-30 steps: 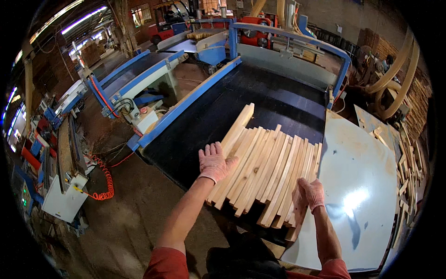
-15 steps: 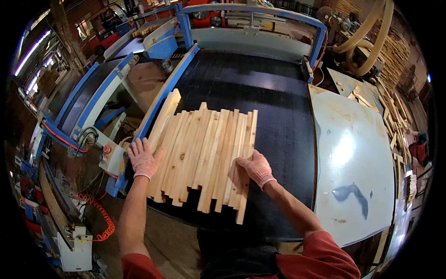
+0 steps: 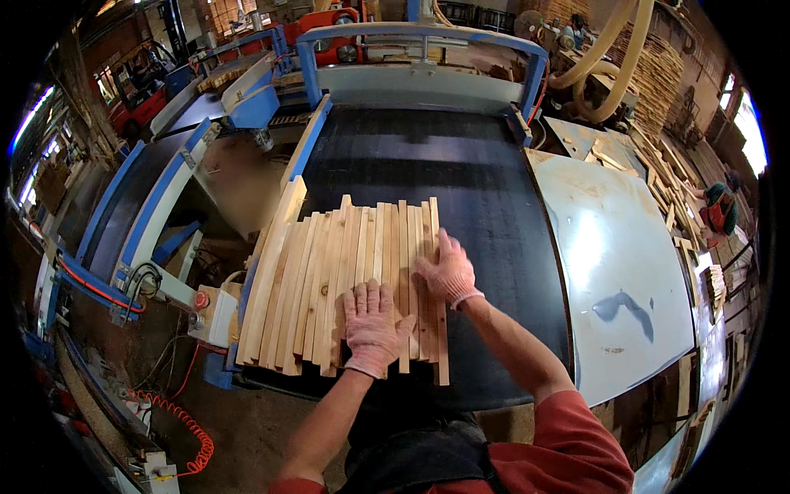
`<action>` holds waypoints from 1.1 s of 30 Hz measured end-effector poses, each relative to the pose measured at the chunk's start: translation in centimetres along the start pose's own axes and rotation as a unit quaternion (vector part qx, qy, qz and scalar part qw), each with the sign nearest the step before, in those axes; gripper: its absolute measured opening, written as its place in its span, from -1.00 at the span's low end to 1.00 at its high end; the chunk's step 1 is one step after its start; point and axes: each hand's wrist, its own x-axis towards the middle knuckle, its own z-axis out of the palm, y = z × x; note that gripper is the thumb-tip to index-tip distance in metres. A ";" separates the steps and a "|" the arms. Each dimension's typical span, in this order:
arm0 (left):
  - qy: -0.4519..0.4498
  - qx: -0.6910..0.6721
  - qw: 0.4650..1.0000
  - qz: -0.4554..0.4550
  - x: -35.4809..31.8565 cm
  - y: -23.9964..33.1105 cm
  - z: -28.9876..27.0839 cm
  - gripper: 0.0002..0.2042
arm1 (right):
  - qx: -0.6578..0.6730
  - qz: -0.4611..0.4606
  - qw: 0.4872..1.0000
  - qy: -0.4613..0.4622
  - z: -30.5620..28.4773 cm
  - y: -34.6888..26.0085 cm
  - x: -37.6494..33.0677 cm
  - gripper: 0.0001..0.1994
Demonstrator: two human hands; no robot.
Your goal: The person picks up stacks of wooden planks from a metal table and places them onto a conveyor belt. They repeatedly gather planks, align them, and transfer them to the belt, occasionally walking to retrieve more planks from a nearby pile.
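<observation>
A row of pale wooden strips (image 3: 321, 272) lies side by side on a black conveyor belt (image 3: 485, 222), their ends uneven. My left hand (image 3: 374, 325), in a pinkish knit glove, rests flat on the near ends of the strips right of the row's middle, fingers stretched forward. My right hand (image 3: 448, 270), gloved alike, is at the row's right edge with its fingers apart, touching the outer strips. On the left, the longest strip reaches farthest along the blue side rail (image 3: 305, 148).
A blue frame (image 3: 309, 70) arches over the belt's far end. A grey metal sheet (image 3: 613, 272) adjoins the belt on the right. Left are a control box with a red button (image 3: 201, 300) and a coiled orange hose (image 3: 193, 432). Another person (image 3: 718, 210) stands at far right among wood pieces.
My left hand has moved from the row's left side onto its near ends. The strips sit more evenly and closer to the left rail. My right hand stays at the right edge.
</observation>
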 end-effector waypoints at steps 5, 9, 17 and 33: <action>-0.025 -0.003 1.000 -0.011 0.1 0.2 -0.4 0.01 | -0.089 -0.203 0.975 0.021 2.9 -3.1 8.6 -0.36; -0.009 -0.026 0.999 -0.019 0.0 0.2 -0.5 0.01 | -0.186 -0.233 0.955 -0.011 5.2 -5.0 13.2 -0.61; -0.019 -0.030 0.999 -0.034 -0.1 0.2 -0.3 0.04 | -0.168 -0.214 0.962 -0.010 4.4 -6.6 13.6 -0.52; -0.002 -0.515 0.853 -0.088 -3.0 1.5 -7.4 -0.68 | 0.755 -0.161 0.604 -0.199 -10.3 -3.8 11.0 -0.50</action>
